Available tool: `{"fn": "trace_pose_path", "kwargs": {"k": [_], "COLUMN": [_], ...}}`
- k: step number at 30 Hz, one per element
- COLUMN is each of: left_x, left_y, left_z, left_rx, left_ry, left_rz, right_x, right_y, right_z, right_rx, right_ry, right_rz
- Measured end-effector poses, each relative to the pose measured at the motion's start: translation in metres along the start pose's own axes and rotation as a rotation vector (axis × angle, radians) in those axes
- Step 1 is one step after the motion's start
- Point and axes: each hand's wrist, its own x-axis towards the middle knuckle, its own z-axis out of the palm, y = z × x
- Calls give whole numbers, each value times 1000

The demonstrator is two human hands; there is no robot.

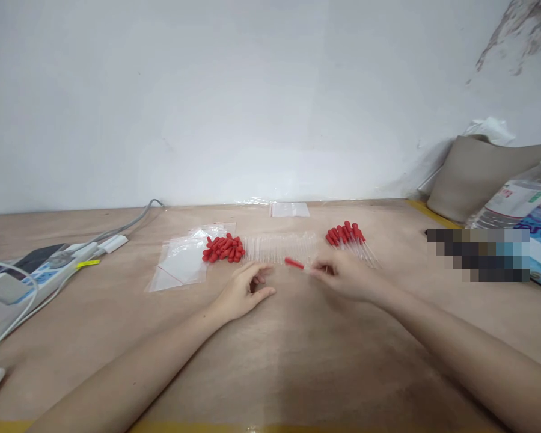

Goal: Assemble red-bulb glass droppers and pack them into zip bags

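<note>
My right hand point(345, 275) pinches a dropper with a red rubber bulb point(294, 263), holding it by its clear glass tube just above the table. My left hand point(246, 290) rests on the wood beside it, fingers loosely curled, nothing visible in it. Behind the hands lies a row of clear glass tubes point(282, 248). A heap of loose red bulbs point(224, 248) sits to the left of that row. A bunch of assembled droppers with red bulbs point(349, 238) lies to the right.
Clear zip bags point(184, 260) lie left of the red bulbs, another small bag point(290, 209) near the wall. A power strip with cables point(49, 267) is at far left. A beige pouch point(478, 174) and plastic water bottle point(518, 198) stand at right.
</note>
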Motion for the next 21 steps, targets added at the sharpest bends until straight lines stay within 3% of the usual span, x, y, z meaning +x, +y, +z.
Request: {"fn": "trace_pose_path", "kwargs": {"k": [2,4,7,12,21], "left_x": [1,1,2,2,3], "left_y": [-4,-5,-4,-1,0], "left_z": [0,0,0,-2,-1], "left_rx": [7,9,12,14,21], "left_ry": [-12,-31,-58,-78,-98], "left_rz": [-10,-1,-5,-25,-49], "right_x": [15,31,49,54,58], "right_y": [16,31,48,61,56], "right_z": [-10,-14,-7,11,13], "right_rx": [-54,-98,-224,-362,-433], "right_ry": [123,142,157,205,189], "right_rz": [149,322,452,512,544]}}
